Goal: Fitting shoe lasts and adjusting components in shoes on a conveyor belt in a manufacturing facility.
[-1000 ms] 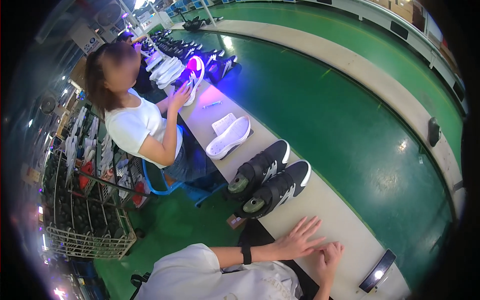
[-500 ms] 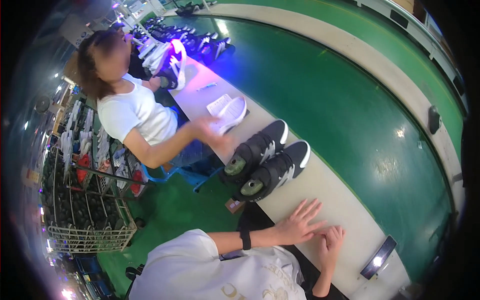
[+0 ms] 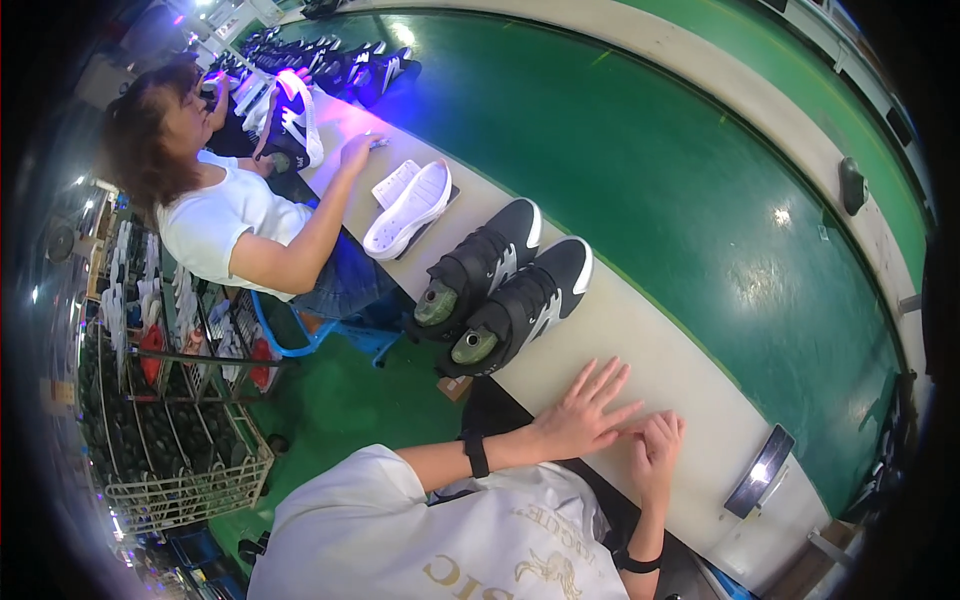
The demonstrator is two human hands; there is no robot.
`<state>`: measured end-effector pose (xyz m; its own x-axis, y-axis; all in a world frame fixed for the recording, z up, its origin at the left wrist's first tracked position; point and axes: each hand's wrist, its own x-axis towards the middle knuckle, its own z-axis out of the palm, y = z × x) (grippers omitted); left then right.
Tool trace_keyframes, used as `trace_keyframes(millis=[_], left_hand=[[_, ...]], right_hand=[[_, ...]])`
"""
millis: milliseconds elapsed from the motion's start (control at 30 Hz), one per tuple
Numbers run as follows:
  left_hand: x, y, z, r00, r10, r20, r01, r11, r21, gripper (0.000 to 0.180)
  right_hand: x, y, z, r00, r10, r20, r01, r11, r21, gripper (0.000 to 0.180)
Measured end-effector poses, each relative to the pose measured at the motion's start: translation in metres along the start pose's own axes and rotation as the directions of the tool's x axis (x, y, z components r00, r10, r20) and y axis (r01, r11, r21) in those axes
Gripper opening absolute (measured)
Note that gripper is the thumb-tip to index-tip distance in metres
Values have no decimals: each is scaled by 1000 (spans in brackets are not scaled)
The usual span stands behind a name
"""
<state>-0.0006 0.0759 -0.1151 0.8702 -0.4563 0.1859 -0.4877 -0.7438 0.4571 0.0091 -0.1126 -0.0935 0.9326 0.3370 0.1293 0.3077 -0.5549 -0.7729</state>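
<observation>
Head view: black shoes (image 3: pixel 505 290) toes point up-right; both hands' fingers (image 3: pixel 610 380) spread flat, empty.

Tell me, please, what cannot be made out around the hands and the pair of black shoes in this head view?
- Right hand: what its fingertips press on is hidden beneath the left hand.
- Pair of black shoes: the soles, hidden against the beige work surface.
- White soles: whatever lies beneath them is covered.
- Dark shoes at the far end: too small and washed in purple light.
- Small lit device: its screen is glare.
</observation>
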Motion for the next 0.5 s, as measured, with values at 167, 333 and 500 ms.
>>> trace_keyframes(millis=[167, 333, 500], left_hand=[[4, 5, 0, 1000, 20, 9, -20, 1000, -11, 62], [3, 3, -2, 999, 23, 29, -22, 1000, -19, 63], [4, 1, -1, 999, 5, 49, -5, 1000, 4, 61]], right_hand=[[-3, -3, -7, 1000, 2, -24, -2, 1000, -5, 12], [-3, -3, -6, 1000, 19, -10, -19, 1000, 0, 12], [-5, 4, -6, 1000, -4, 6, 5, 1000, -8, 9]])
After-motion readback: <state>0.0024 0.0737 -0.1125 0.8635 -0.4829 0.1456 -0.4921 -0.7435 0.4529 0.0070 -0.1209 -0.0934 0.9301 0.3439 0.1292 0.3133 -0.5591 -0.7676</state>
